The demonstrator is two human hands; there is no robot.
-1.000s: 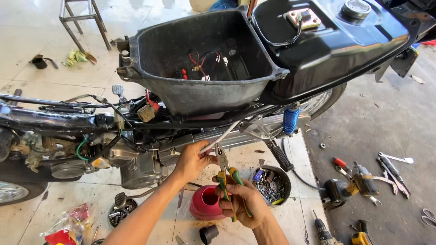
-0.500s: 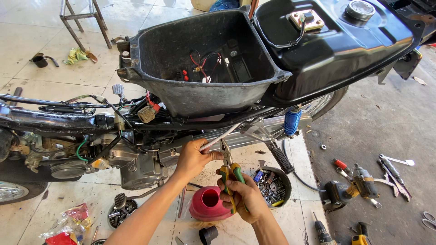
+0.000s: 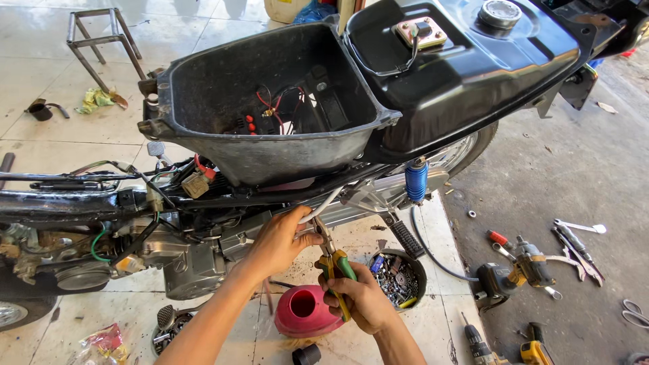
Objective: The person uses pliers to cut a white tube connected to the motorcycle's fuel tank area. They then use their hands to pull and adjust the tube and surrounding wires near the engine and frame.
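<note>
A stripped motorbike stands side-on with its black under-seat tub point(image 3: 270, 108) open and the seat point(image 3: 466, 61) flipped up. My left hand point(image 3: 278, 240) pinches a thin white cable point(image 3: 323, 204) that runs down from under the frame. My right hand point(image 3: 362, 297) grips pliers with green and yellow handles point(image 3: 336, 267); their jaws meet the cable right beside my left fingers. Both hands work just below the frame, in front of the engine point(image 3: 189, 257).
A red funnel-like cup point(image 3: 304, 311) and a round bowl of bolts and small parts point(image 3: 400, 274) sit on the tiled floor under my hands. Power drills, screwdrivers and wrenches point(image 3: 534, 260) lie to the right. A blue shock absorber point(image 3: 416, 181) hangs behind. A metal stool frame point(image 3: 101, 37) stands far left.
My right hand has lifted the pliers from down by the red cup up to the cable. The left hand stays on the cable. The camera has shifted a little.
</note>
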